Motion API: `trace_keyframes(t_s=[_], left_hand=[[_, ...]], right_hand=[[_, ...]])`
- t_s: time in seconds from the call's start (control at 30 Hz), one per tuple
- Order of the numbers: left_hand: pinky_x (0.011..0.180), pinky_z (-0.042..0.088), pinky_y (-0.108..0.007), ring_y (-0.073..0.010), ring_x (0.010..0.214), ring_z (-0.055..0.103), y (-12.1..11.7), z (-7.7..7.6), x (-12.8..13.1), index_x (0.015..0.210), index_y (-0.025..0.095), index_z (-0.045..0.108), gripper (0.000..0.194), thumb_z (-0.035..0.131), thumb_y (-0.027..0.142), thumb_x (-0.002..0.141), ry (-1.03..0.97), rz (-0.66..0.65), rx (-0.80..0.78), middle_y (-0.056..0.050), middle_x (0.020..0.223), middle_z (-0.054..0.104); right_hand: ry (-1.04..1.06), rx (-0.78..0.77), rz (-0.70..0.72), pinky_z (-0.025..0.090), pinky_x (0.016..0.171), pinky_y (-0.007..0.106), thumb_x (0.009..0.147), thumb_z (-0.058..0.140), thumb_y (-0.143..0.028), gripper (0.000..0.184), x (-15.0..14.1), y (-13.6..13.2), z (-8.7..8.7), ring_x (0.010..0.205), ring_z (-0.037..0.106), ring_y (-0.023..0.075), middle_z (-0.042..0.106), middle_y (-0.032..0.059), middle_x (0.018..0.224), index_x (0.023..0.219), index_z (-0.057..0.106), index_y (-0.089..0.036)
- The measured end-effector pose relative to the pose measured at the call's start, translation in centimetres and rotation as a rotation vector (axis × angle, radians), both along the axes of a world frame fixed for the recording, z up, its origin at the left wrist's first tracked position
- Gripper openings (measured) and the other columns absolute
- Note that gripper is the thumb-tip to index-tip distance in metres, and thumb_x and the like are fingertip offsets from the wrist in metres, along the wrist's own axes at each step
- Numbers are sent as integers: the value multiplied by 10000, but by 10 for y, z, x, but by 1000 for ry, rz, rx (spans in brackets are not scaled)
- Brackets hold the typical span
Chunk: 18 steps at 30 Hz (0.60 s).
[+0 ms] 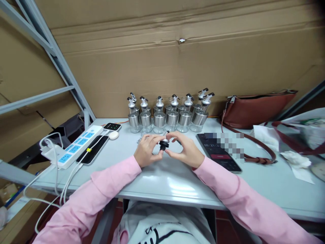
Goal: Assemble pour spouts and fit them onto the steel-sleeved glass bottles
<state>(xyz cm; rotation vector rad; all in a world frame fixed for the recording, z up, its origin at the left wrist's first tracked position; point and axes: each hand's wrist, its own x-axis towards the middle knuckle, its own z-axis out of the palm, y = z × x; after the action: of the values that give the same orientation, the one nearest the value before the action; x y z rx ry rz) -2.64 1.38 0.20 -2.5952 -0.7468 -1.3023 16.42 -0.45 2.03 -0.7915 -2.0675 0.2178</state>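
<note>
Between my two hands, above the middle of the table, is a black and silver bottle pourer stopper [164, 144] with a ribbed black plug pointing down. My left hand [149, 149] pinches it from the left, thumb low and fingers over the top. From the right, my right hand [185, 149] grips it with thumb and fingertips. Behind the hands stand rows of glass oil bottles [159, 119] with steel sleeves, most topped by silver pourers with black levers. Some small clear object beside my left fingers is mostly hidden.
On the left lie a white power strip [76, 147], a black phone [93, 149], a small device [112, 126] and a white round case [113, 135]. To the right are a large phone [218, 154], a brown leather bag [256, 110] and crumpled tissue [297, 161]. Cardboard [157, 61] walls the back.
</note>
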Motion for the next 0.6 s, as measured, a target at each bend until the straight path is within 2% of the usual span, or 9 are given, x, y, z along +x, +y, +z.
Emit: trace_keyframes(t_s=[0.13, 0.33, 0.6], left_hand=[[805, 414, -333, -159, 770, 580, 0, -1, 0, 1156, 178, 438, 424, 498, 201, 737, -52, -2, -30, -51, 1007, 625], [801, 412, -329, -166, 767, 564, 1, -1, -1, 1147, 173, 441, 410, 504, 218, 744, -76, 31, -63, -39, 947, 625], [798, 405, -316, -153, 768, 569, 1, 0, -1, 1144, 170, 445, 375, 520, 223, 780, -33, 7, -57, -42, 969, 630]], right_hand=[[-36, 27, 2, 497, 741, 335, 730, 585, -204, 339, -6, 1, 3, 827, 605, 189, 640, 64, 920, 1057, 498, -203], [-60, 31, 12, 500, 749, 333, 699, 582, -199, 382, -11, 5, 7, 817, 608, 189, 646, 72, 931, 1072, 498, -185], [-33, 88, -46, 488, 697, 302, 693, 553, -172, 367, -12, 0, -1, 736, 581, 169, 612, 50, 829, 1055, 490, -173]])
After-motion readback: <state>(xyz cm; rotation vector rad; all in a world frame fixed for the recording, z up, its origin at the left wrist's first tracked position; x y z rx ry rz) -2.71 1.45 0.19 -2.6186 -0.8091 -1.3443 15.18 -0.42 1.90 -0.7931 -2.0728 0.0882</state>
